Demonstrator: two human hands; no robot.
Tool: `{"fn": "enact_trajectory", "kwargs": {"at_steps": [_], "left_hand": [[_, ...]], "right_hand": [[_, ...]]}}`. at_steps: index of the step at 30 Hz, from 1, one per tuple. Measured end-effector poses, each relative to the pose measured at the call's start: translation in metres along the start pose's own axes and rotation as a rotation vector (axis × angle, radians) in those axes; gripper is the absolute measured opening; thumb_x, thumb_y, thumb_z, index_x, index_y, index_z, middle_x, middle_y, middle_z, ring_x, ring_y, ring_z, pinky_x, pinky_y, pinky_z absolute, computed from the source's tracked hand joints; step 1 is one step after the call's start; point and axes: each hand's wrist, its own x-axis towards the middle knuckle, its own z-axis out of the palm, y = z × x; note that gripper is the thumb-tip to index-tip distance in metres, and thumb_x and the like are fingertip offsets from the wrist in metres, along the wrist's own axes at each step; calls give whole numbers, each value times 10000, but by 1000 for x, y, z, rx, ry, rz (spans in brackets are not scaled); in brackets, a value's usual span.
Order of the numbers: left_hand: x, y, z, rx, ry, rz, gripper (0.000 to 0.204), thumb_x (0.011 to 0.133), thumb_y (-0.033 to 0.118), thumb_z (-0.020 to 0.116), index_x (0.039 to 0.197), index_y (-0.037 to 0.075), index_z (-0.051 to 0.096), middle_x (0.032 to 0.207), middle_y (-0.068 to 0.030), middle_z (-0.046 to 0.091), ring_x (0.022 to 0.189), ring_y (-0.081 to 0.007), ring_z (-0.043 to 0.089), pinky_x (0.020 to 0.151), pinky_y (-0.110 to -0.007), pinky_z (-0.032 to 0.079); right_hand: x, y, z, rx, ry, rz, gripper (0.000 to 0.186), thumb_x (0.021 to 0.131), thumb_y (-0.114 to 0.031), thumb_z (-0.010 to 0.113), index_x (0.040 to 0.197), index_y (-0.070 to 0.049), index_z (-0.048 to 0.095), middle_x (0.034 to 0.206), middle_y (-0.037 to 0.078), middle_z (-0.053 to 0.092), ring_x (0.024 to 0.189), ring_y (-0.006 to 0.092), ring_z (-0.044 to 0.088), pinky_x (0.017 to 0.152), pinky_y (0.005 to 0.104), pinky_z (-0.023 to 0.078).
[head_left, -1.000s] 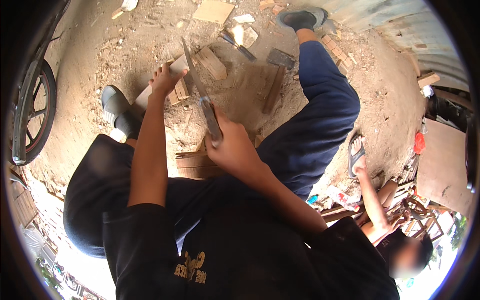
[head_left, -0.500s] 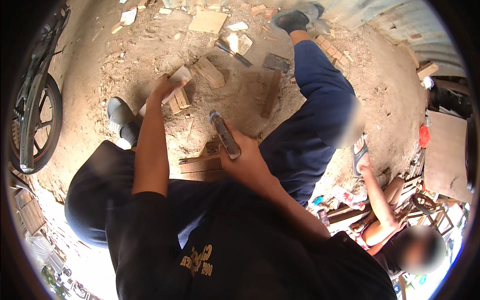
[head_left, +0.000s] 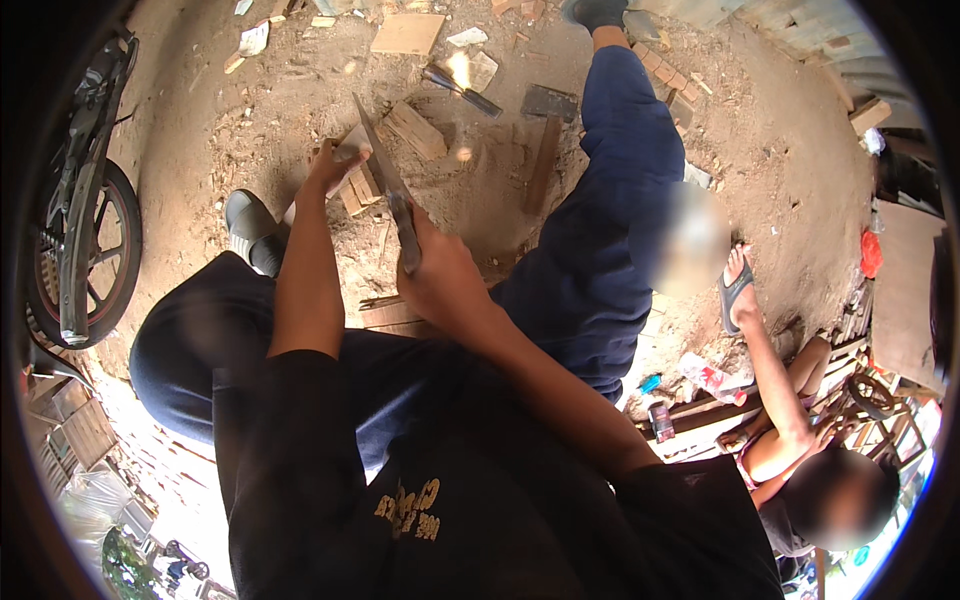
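Observation:
My left hand (head_left: 330,165) grips a pale wooden board (head_left: 354,138), held at an angle over small wood blocks (head_left: 360,195); its lower end is partly hidden by my forearm. My right hand (head_left: 430,265) is closed round the handle of a long, narrow blade (head_left: 378,150), which points up and away, close beside the board's end; whether they touch I cannot tell. A split wood block (head_left: 415,130) lies just beyond. A dark-handled tool (head_left: 480,101), a dark flat piece (head_left: 548,103) and a brown plank (head_left: 543,160) lie farther off. More boards (head_left: 390,317) lie between my legs.
A motorbike wheel (head_left: 90,250) stands at the left. My legs are spread on dirt ground (head_left: 760,150) strewn with scraps. A corrugated sheet (head_left: 840,60) edges the upper right. Another person's bare leg (head_left: 765,370) is at the right, beside a plastic bottle (head_left: 710,378) and piled wood.
The blade, hard to see half a second ago as my right hand tilted it, again stretches upward beside the board. My right hand has moved up-left. The board stays in my left hand.

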Motion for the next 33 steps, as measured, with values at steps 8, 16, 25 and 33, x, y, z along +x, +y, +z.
{"fn": "enact_trajectory", "kwargs": {"at_steps": [8, 16, 25, 33], "left_hand": [[13, 8, -28, -32, -167, 42, 1025, 690, 513, 825, 1446, -24, 389, 1444, -232, 458, 1333, -332, 453, 1104, -417, 358], [0, 34, -14, 245, -19, 120, 1093, 556, 534, 881, 1415, 15, 448, 1300, -224, 594, 1223, -353, 564, 1029, -423, 454], [-4, 19, -4, 269, 96, 159, 945, 594, 621, 818, 1267, 4, 580, 1113, -214, 684, 1041, -361, 660, 893, -431, 527], [-13, 33, -11, 289, 104, 116, 907, 585, 642, 811, 1219, 32, 593, 1082, -196, 694, 1009, -337, 672, 873, -424, 533]], "right_hand": [[-40, -6, -25, 91, 54, -85, 602, 867, -97, 583, 1412, 49, 373, 897, 327, 635, 879, 502, 613, 806, 508, 494], [-33, -26, -22, 36, -86, 84, 580, 910, -147, 599, 1421, 33, 393, 1055, 312, 639, 999, 445, 641, 849, 437, 512], [-3, -22, -17, 16, 45, -189, 612, 893, -104, 617, 1441, 19, 372, 1041, 318, 643, 912, 460, 650, 850, 449, 507], [7, -26, -6, -81, 49, -123, 595, 900, -92, 614, 1443, -13, 384, 1049, 300, 646, 949, 442, 651, 840, 415, 516]]}}
